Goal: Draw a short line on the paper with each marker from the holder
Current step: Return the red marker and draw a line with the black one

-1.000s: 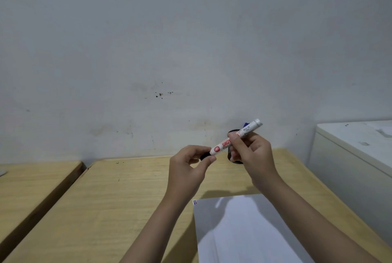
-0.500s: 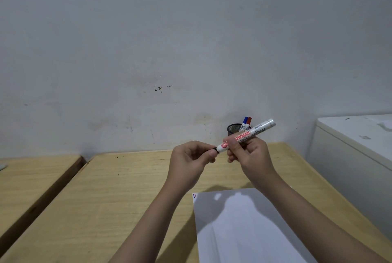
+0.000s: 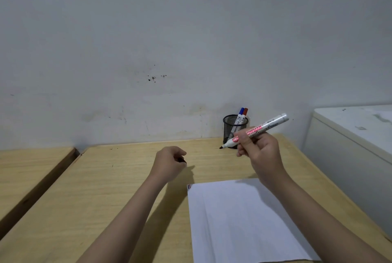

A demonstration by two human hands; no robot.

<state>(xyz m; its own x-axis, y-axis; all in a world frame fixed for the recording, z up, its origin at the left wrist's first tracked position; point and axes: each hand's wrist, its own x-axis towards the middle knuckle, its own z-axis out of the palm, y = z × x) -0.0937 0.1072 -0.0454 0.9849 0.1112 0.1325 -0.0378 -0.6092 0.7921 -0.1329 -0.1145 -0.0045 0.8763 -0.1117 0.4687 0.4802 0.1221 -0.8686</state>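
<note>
Room was bare: grubby whitish wall [image 3: 169, 39] w/ a few dark specks, running behind everything. At far left sat a second wooden table [image 3: 27, 169], split from my light wood desk [image 3: 106, 188] by a dark gap. Desk's back edge met the wall; its left half was open wood w/ plenty of room to move, esp. between my forearms.

My left hand [image 3: 168, 164] hovered low over the desk middle, fingers curled in & pinching a small black cap [image 3: 182, 160], mostly hidden so I couldn't tell more about it. It was well apart from the marker.

White paper [image 3: 244, 220] lay flat on the desk's near right part, top-left corner carrying small red & blue marks, near edge running out of frame.

Black mesh holder [image 3: 233, 129] stood upright at the back by the wall, w/ a blue marker [image 3: 240, 115] & a red marker [image 3: 244, 115] leaning in it, caps up.

My right hand [image 3: 259, 152] was raised in front of the holder, above the paper's far edge, fingers & thumb pressed round the mid-barrel of the uncapped white marker [image 3: 265, 128]. Long axis ran diagonal: black tip down-left toward the holder's base, butt end up-right.

A white cabinet [image 3: 350, 146] stood at far right, close beside the desk's right edge, leaving little room there.
</note>
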